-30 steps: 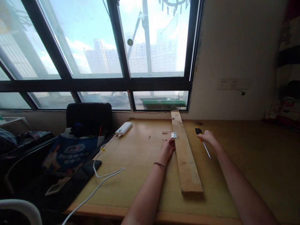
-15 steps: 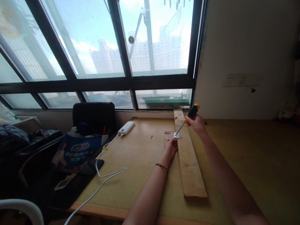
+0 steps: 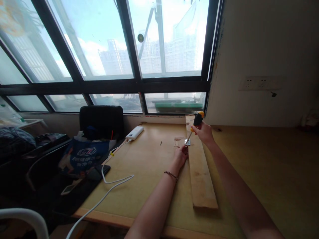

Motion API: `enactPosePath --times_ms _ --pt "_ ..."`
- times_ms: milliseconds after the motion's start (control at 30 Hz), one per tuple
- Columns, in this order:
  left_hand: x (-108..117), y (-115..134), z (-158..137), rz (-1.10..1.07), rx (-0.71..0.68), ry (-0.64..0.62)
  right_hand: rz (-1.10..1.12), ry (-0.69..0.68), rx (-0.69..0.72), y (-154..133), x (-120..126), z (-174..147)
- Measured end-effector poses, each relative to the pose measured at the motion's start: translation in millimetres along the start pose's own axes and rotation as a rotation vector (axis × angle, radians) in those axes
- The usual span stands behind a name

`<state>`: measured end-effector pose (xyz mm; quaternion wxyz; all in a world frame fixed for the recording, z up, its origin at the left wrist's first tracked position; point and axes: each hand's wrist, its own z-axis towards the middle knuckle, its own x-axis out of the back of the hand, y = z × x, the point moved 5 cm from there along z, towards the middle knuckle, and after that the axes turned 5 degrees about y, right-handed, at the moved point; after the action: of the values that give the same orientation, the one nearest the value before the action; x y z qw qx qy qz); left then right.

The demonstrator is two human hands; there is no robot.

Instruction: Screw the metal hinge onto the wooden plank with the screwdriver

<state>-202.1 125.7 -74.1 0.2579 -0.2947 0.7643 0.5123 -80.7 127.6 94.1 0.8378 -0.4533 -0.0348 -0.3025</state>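
Daylight enters through dark-framed windows (image 3: 107, 56) beside a shadowed wall (image 3: 264, 53)

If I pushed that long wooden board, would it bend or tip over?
The wooden board would probably stay stiff, since it looks like a thick, straight plank. It seems unlikely to tip, because it lies flat on the table. A push might jog the metal hinge at its left edge, where the screwdriver points.

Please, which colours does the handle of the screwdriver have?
The screwdriver handle is black and yellow, seen best in the head view.
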Motion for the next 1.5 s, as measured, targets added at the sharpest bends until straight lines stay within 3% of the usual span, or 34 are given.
enactPosePath --times_ms 233,667,967,1067,1333,1433,1500 --pt "0.5 -0.4 1.3 -0.01 -0.031 -0.001 0.031 0.012 -0.018 -1.0 3.1 0.0" --pt "2.5 -1.6 6.2 0.006 -0.115 0.008 -0.12 0.012 0.094 -10.0 0.3 -3.0" --pt "4.7 -0.2 11.1 0.058 -0.236 0.03 -0.269 0.106 0.158 -23.4 6.1 -7.1" --pt "6.0 -0.6 13.4 0.074 -0.252 0.028 -0.146 0.037 0.096 -23.2 4.0 -8.3" --pt "2.3 1.7 7.5 0.1 -0.259 0.003 0.434 -0.257 -0.206 -19.5 -2.1 -9.5" --pt "0.7 2.3 4.7 0.107 -0.257 -0.004 0.465 -0.286 -0.228 -18.5 -2.0 -10.0" --pt "0.3 2.5 4.3 0.116 -0.266 -0.009 0.349 -0.241 -0.171 -19.0 1.3 -9.2"
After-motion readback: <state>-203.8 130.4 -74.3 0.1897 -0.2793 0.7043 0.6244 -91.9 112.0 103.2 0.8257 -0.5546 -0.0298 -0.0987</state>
